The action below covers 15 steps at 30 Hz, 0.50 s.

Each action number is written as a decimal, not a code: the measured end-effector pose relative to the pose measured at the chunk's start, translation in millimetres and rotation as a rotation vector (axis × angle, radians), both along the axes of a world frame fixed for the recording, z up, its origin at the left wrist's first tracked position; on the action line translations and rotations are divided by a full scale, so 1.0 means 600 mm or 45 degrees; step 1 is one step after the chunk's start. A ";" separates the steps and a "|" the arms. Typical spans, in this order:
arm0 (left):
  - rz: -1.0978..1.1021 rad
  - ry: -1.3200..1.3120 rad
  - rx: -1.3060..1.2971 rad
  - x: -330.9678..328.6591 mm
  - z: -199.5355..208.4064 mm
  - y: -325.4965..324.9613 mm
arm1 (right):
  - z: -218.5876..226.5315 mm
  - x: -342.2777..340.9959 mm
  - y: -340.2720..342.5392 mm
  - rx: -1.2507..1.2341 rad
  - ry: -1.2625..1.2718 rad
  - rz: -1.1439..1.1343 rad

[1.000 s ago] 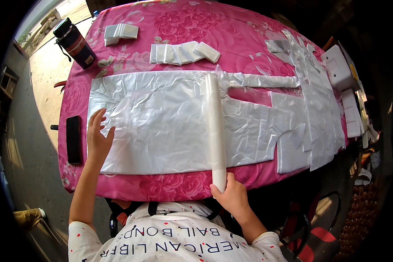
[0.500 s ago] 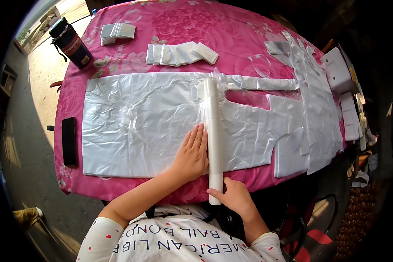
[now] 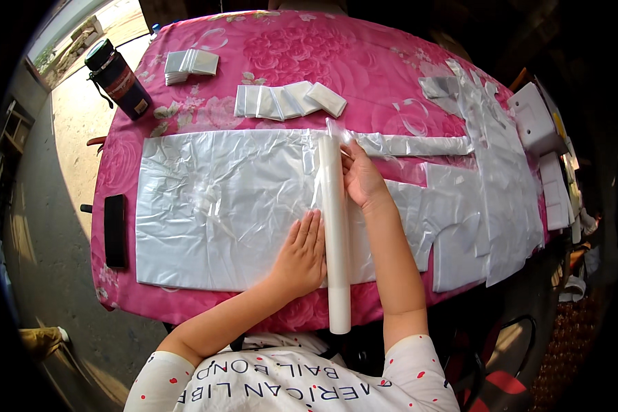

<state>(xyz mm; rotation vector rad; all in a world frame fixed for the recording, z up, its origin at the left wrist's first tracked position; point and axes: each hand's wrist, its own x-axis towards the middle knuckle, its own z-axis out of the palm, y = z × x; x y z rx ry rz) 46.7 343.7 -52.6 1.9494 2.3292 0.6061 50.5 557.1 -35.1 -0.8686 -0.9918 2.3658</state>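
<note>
Black phone [image 3: 115, 231] (apparently) near plastic sheeting [image 3: 178, 220]

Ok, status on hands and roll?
Left hand palm-down beside translucent plastic roll; right hand at its far end. Roll lies across plastic sheeting. Black phone off left.

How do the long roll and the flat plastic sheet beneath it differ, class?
The roll is a narrow cylinder; the plastic sheet is broad and flat.
The roll looks fairly smooth, while the sheet is visibly wrinkled.
The roll lies on top, its near end reaching past the sheet's near edge.
Both are whitish.
</note>
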 end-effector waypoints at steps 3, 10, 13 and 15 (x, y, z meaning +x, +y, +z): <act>-0.009 -0.034 -0.005 0.003 0.001 0.000 | 0.023 -0.019 0.032 0.099 0.312 -0.345; -0.049 -0.054 0.070 -0.004 -0.007 -0.008 | 0.147 -0.126 -0.119 1.063 0.391 0.006; 0.018 -0.168 0.267 0.004 -0.003 -0.001 | 0.072 -0.199 -0.242 1.462 0.046 0.274; 0.050 0.012 0.294 0.012 -0.030 0.008 | 0.017 -0.230 -0.312 1.617 -0.200 0.414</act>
